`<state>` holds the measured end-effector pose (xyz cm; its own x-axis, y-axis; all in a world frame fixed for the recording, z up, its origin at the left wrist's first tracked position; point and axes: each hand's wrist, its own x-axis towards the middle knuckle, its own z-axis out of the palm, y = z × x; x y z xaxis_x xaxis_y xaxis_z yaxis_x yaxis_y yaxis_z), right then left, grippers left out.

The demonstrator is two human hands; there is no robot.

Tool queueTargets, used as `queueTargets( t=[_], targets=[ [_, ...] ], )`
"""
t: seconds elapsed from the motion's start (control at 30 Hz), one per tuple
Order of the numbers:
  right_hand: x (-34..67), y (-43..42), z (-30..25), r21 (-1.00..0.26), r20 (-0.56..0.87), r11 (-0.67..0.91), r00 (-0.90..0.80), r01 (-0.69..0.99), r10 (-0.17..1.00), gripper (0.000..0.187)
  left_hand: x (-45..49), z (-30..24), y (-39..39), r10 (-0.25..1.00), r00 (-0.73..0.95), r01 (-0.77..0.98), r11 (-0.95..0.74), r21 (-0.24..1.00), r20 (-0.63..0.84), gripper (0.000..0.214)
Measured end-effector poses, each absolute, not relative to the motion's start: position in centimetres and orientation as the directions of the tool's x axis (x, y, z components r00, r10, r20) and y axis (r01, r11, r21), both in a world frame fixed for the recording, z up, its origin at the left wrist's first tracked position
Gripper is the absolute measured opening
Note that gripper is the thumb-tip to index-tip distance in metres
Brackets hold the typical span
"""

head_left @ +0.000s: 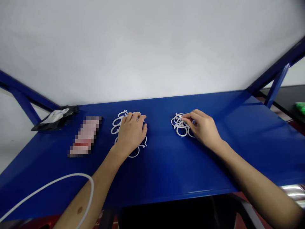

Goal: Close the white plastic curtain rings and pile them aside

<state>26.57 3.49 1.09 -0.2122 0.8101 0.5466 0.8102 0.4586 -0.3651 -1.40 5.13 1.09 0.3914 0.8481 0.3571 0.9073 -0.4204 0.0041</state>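
Note:
My left hand [132, 130] lies palm down over a spread of white plastic rings [133, 152] on the blue table, its fingers apart and slightly bent. The rings have small catches and stick out on both sides of the hand; what lies under the palm is hidden. Farther right, my right hand [201, 125] is at a smaller heap of the same white rings [181, 131]. Its thumb and forefinger are pinched together at a white plastic ring [180, 119] on top of the heap.
A blue metal table [157, 171] backs onto a white wall. At its left lie a black plastic packet [68, 113] with a white label and a blurred-out flat pink object [87, 132]. A white cable [54, 181] loops across my left forearm. Blue braces [276, 86] stand at both ends.

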Motion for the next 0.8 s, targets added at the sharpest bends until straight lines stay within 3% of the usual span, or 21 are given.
queueTargets(
  t=[0.23,0.4,0.8],
  targets=[
    [29.5,4.8,1.7,-0.295,0.482,0.371,-0.198,0.880,0.854,0.012,-2.2,0.4,5.9,0.903,0.376,0.924,-0.381,-0.019,0.209,0.024],
    [30.2,5.2,1.8,-0.254,0.476,0.353,-0.201,0.901,0.856,0.015,-2.2,0.8,5.9,0.905,0.345,0.933,-0.359,0.012,0.250,0.022],
    [30.6,5.4,1.4,-0.263,0.415,0.348,-0.220,0.900,0.883,0.019,-1.4,1.7,5.6,0.892,0.233,0.898,-0.350,0.266,0.387,0.011]
  ],
)
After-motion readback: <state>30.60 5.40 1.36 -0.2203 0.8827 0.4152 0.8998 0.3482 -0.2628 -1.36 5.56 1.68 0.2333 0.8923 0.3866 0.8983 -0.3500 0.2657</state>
